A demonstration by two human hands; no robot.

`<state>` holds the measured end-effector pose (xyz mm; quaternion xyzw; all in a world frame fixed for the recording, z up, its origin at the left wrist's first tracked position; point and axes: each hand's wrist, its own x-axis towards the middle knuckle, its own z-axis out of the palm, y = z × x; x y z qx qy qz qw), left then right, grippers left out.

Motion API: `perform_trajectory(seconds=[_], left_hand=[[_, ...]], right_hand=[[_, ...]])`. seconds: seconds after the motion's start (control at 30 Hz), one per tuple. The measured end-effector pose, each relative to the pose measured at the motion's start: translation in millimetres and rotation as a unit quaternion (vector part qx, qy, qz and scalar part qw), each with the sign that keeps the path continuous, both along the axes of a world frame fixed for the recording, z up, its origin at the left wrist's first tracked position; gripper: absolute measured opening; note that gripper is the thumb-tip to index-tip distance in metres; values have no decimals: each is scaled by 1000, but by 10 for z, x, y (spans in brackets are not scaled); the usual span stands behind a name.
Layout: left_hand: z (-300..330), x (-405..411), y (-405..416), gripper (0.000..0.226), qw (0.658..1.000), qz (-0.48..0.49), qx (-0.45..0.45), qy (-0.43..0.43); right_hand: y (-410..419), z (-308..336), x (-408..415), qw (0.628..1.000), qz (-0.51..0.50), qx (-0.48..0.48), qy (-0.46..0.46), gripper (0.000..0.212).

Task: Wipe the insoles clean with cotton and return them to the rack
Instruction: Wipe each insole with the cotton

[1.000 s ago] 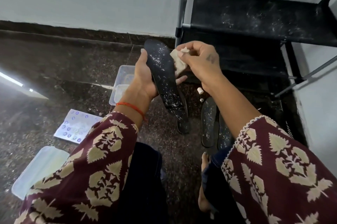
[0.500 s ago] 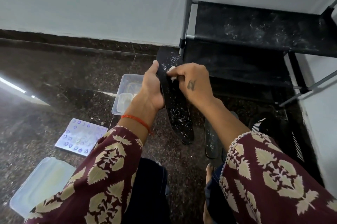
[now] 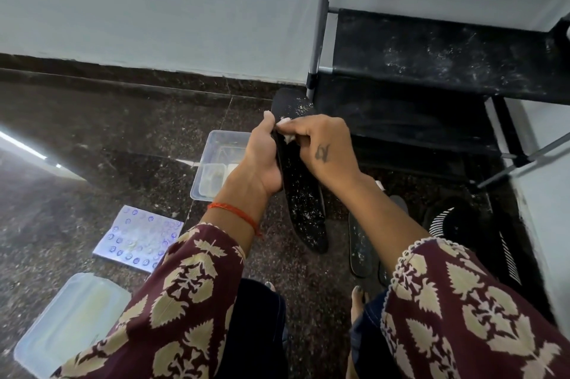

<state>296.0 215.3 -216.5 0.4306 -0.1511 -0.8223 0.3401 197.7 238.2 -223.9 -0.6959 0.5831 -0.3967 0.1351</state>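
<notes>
Tub point(image 3: 216, 144) w/ white pads, beside left hand point(image 3: 262, 159) gripping insole point(image 3: 303, 202).

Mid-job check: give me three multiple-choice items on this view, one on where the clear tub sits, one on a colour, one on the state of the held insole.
1. Where is the clear tub?
A. On the rack shelf
B. On the floor, just left of the left hand
C. In the person's lap

2. What colour is the wrist thread?
A. Red
B. Green
C. White

3. What is the state of the held insole?
A. Wiped spotless
B. Lying on the rack
C. Speckled with white, gripped by the left hand

Answers:
1 B: the tub stands on the dark floor beside that hand.
2 A: the thread round the left wrist is red.
3 C: white flecks cover the insole while the right hand presses cotton to it, short of the rack.
</notes>
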Motion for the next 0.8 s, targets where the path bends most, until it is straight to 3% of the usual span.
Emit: perform_trajectory(seconds=[0.13,0.23,0.37,0.57,0.7,0.8], left_hand=[[-33,-12,4,72,999,-42,-2,3],[-31,8,-8,65,998,-53,-10,20],[-24,12,-12,53,998,-38,-42,28],[-40,-7,-32,50,999,-21,-47,3],[6,-11,-18,53,998,-42,-41,-9],[25,15,-24,54,998,-50,-39,-2]], right_hand=[[-83,-17,-189,994,-82,59,29,30],[-120,60,-256,987,-150,36,-52,26],[-73,59,-47,995,-60,4,-76,20],[-79,-15,-66,999,-17,-30,9,27],[-150,-14,-254,992,-106,64,13,34],[-174,48,-334,983,-175,32,-49,31]])
